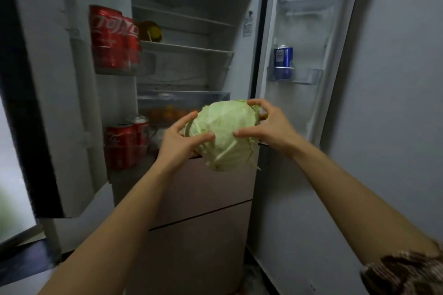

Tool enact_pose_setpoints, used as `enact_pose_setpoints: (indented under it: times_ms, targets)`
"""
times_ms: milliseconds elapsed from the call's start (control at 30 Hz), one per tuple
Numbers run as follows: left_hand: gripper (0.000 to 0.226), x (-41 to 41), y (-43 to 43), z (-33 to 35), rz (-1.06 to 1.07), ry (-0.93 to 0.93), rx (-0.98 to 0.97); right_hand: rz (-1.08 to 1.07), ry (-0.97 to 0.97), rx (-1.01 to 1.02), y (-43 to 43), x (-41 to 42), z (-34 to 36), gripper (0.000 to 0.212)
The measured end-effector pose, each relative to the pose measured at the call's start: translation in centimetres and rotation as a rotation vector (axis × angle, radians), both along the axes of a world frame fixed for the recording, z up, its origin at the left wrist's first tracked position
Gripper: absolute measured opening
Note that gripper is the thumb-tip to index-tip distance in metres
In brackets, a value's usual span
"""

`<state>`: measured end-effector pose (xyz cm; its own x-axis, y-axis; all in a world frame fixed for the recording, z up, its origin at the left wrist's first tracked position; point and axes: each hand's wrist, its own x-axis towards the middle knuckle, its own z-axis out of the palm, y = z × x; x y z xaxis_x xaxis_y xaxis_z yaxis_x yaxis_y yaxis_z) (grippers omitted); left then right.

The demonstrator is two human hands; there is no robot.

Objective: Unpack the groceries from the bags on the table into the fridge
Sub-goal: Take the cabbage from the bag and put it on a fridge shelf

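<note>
Together, both hands, left (pixel 178 142) and right (pixel 268 124), fingers curled, gripping cabbage (pixel 224 134), before open fridge (pixel 187 60)

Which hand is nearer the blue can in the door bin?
Right. The right hand grips the cabbage below the blue can; the left hand holds its far side.

Cabbage (pixel 225 134) held in front of the open fridge (pixel 203 194), between its two doors.

The left hand (pixel 182 139) grips the cabbage's left side and the right hand (pixel 266 124) its right. Just behind the cabbage is a drawer (pixel 182 98) with round fruits (pixel 167 112) in it. Left of the cabbage, the left door (pixel 48 79) carries the lower cans (pixel 124 141) at cabbage level and the upper cans (pixel 112 38) above. Up and right of the cabbage, a single can (pixel 283 60) stands in a right door (pixel 299 127) bin.
</note>
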<state>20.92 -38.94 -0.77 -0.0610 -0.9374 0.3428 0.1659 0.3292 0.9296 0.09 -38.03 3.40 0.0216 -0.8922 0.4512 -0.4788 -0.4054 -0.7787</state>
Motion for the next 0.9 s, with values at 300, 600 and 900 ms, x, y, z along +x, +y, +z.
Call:
enact_pose_setpoints:
  times_ms: [300,600,900]
  targets:
    - [0.066,-7.8,-16.2,1.9,0.189,0.107,-0.142,0.085,0.053,-0.097,-17.3,-6.2,4.3,0.079]
    - [0.065,-7.9,-32.9,6.4,0.236,0.067,-0.241,0.043,-0.049,-0.235,-33.4,-4.8,6.7,0.078]
    - [0.059,-6.1,-49.6,8.1,0.251,0.055,-0.246,-0.088,-0.031,-0.304,-48.5,-1.8,7.5,0.08]
